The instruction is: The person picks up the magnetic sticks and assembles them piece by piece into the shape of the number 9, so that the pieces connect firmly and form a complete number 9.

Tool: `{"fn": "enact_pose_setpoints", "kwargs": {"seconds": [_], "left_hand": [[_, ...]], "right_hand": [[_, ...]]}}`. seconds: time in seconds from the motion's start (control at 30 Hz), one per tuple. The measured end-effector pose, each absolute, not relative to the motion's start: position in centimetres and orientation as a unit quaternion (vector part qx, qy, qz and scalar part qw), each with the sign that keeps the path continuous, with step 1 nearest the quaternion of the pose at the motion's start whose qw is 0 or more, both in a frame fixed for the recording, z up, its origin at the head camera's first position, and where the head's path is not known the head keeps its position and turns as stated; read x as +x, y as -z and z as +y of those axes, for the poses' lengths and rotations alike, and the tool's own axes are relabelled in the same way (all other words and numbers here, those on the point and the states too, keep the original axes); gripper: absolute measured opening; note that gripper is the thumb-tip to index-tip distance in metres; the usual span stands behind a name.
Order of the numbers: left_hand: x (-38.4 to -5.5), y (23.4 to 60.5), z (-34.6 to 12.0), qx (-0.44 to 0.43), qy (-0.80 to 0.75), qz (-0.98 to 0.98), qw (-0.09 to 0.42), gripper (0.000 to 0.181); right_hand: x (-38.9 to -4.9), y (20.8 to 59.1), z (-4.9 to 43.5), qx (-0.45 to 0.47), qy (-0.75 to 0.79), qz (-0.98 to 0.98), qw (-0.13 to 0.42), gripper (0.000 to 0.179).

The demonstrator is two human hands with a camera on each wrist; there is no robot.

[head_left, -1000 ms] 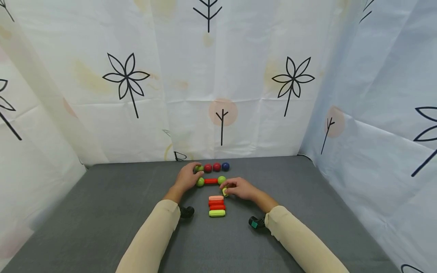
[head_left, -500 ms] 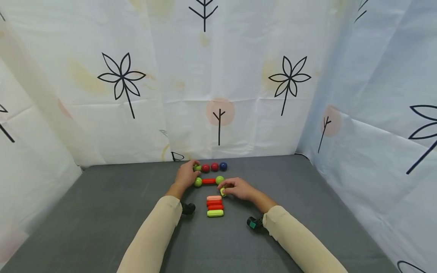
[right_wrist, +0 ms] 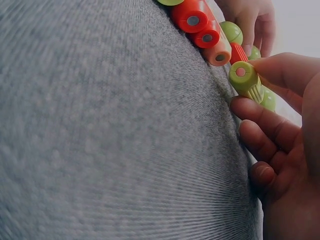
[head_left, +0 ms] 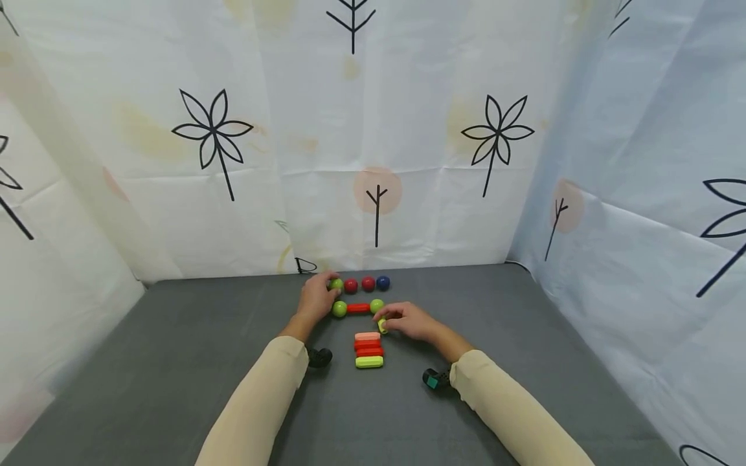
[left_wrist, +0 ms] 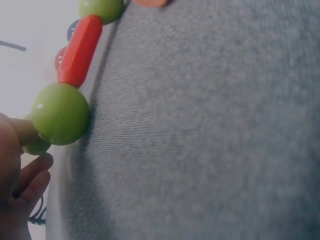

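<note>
In the head view, my left hand [head_left: 316, 299] pinches a green ball [head_left: 336, 285] at the left end of a back row, between thumb and fingers. My right hand [head_left: 412, 321] holds a yellow-green magnetic rod [right_wrist: 241, 75] by thumb and fingertips. The rod's far end is close to a green ball [head_left: 377, 306]; whether they touch, I cannot tell. A red rod [head_left: 358, 309] joins this ball to another green ball [left_wrist: 61, 114], which partly hides the pinched one in the left wrist view.
Along the back row lie two red balls [head_left: 368, 283] and a blue ball [head_left: 383, 283]. Nearer me, a salmon rod [head_left: 367, 336], two red rods [head_left: 369, 352] and a yellow-green rod [head_left: 370, 362] lie side by side on the grey table [head_left: 192, 362]. Patterned cloth [head_left: 408, 129] hangs behind.
The pinched green ball and the red ball beside it have shifted slightly left, widening the space to the second red ball. My right hand has stayed nearly still with its rod.
</note>
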State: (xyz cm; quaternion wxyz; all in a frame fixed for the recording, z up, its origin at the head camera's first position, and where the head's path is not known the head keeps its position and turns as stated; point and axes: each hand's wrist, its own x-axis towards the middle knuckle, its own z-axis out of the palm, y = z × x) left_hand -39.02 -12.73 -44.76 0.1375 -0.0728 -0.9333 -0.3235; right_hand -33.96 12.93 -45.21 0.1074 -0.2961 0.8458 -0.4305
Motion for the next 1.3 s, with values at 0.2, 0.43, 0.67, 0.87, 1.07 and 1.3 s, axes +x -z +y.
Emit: {"fn": "enact_pose_setpoints", "kwargs": {"seconds": [0.2, 0.43, 0.67, 0.87, 1.07, 1.3], "left_hand": [[-38.2, 44.0, -12.9, -0.077, 0.340, -0.924, 0.158, 0.036], [-37.2, 43.6, -12.8, -0.112, 0.370, -0.901, 0.195, 0.036], [-36.5, 43.3, -12.9, -0.118, 0.413, -0.884, 0.184, 0.034], [-35.4, 42.8, -13.0, -0.110, 0.448, -0.869, 0.180, 0.034], [-34.3, 42.9, -12.7, -0.113, 0.458, -0.863, 0.184, 0.035], [-33.1, 43.4, -11.7, -0.118, 0.471, -0.857, 0.174, 0.042]], "right_hand": [[-34.0, 45.2, 13.0, -0.296, 0.435, 0.843, 0.107, 0.022], [-34.0, 45.0, 13.1, -0.292, 0.448, 0.838, 0.107, 0.024], [-33.8, 45.0, 13.2, -0.293, 0.459, 0.831, 0.113, 0.025], [-33.8, 45.0, 13.1, -0.292, 0.465, 0.828, 0.115, 0.026], [-33.7, 45.1, 13.2, -0.287, 0.472, 0.824, 0.123, 0.026], [-33.7, 45.1, 13.1, -0.279, 0.484, 0.819, 0.130, 0.027]]}}
